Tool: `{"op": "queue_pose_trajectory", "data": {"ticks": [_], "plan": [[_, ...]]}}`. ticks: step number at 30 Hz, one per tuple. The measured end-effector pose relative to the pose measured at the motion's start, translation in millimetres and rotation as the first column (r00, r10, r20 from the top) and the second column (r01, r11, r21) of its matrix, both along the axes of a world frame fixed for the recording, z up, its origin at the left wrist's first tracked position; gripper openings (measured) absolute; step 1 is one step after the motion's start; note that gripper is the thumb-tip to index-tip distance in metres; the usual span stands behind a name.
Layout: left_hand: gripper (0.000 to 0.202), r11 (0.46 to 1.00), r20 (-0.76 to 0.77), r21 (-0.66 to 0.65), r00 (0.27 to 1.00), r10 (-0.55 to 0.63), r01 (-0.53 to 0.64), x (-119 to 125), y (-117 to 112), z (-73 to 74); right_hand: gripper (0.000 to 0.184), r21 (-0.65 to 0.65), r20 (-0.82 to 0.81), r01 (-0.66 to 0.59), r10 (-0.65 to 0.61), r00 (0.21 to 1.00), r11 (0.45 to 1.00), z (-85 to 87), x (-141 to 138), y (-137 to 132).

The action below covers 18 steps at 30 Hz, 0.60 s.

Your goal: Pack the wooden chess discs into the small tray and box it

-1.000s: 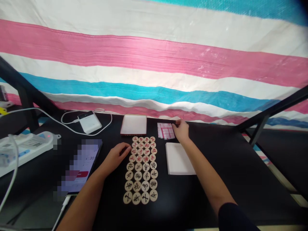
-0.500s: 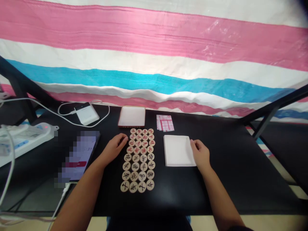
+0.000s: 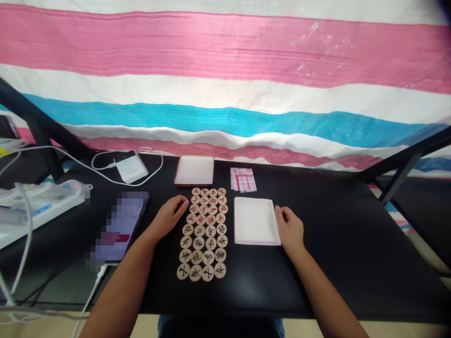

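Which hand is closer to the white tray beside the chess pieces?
Right. The right hand touches the right edge of the white tray; the left hand lies beyond the chess pieces.

Table [image 3: 334, 263] layout as I see it, clocked from the discs [image 3: 206, 232].
The tray [image 3: 255, 220] lies just beside them at 3 o'clock. The box [image 3: 194, 170] is at 12, the leaflet [image 3: 243, 179] at 1 behind the tray, the phone [image 3: 118, 225] at 9, the power bank [image 3: 130, 166] at 10 and the power strip [image 3: 38, 202] farther out at 9. The left hand [image 3: 168, 218] lies between phone and discs, and the right hand [image 3: 291, 230] at the tray's 3 o'clock edge.
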<state>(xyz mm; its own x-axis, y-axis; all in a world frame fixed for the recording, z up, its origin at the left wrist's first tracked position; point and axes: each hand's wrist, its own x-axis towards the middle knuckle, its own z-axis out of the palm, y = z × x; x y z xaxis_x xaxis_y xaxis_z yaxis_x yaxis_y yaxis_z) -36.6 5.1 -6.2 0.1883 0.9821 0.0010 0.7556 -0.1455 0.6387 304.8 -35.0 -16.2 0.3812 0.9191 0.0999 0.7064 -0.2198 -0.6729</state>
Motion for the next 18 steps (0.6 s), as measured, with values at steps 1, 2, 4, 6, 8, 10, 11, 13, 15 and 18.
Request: {"op": "queue_pose_trajectory", "data": {"ticks": [1,2,4,6,8,10,11,13,15,18], "plan": [[0.030,1.000,0.002,0.003,1.000,-0.001,0.001,-0.1,-0.1,-0.5,0.035,0.009,-0.030,-0.010,0.010,0.999,1.000,0.8,0.3,0.0],[0.030,1.000,0.004,0.008,1.000,-0.003,0.003,-0.3,-0.2,-1.0,0.036,0.022,-0.067,-0.008,0.009,0.998,1.000,1.6,2.2,0.1],[0.030,1.000,0.006,0.015,1.000,-0.004,0.004,-0.7,-0.3,-1.3,0.037,0.051,-0.123,0.056,-0.050,0.991,0.997,2.8,11.4,0.7],[0.030,1.000,0.001,0.017,1.000,-0.006,0.006,-0.9,-0.4,-1.1,0.036,0.058,-0.117,0.179,-0.171,0.978,0.982,3.2,25.3,2.0],[0.031,1.000,-0.009,0.019,1.000,-0.005,0.006,-0.7,-0.4,-0.6,0.036,0.028,-0.059,0.267,-0.265,0.962,0.963,3.0,39.3,3.5],[0.032,1.000,-0.018,0.020,1.000,-0.003,0.004,-0.3,-0.4,0.0,0.035,-0.029,0.004,0.279,-0.279,0.960,0.960,2.9,48.5,4.9],[0.033,1.000,-0.021,0.018,1.000,-0.001,0.001,0.0,-0.5,0.2,0.035,-0.059,0.037,0.272,-0.270,0.962,0.960,3.1,50.5,5.6],[0.033,1.000,-0.026,0.012,1.000,0.006,-0.006,0.6,-0.7,0.5,0.035,-0.117,0.109,0.266,-0.254,0.961,0.957,4.0,49.7,6.7],[0.033,1.000,-0.027,0.004,1.000,0.013,-0.013,1.2,-1.0,0.4,0.033,-0.163,0.183,0.282,-0.252,0.950,0.945,5.7,45.4,7.5],[0.033,1.000,-0.025,-0.006,1.000,0.015,-0.015,1.8,-0.9,0.1,0.032,-0.212,0.233,0.292,-0.242,0.942,0.932,8.2,40.3,8.3]]}}
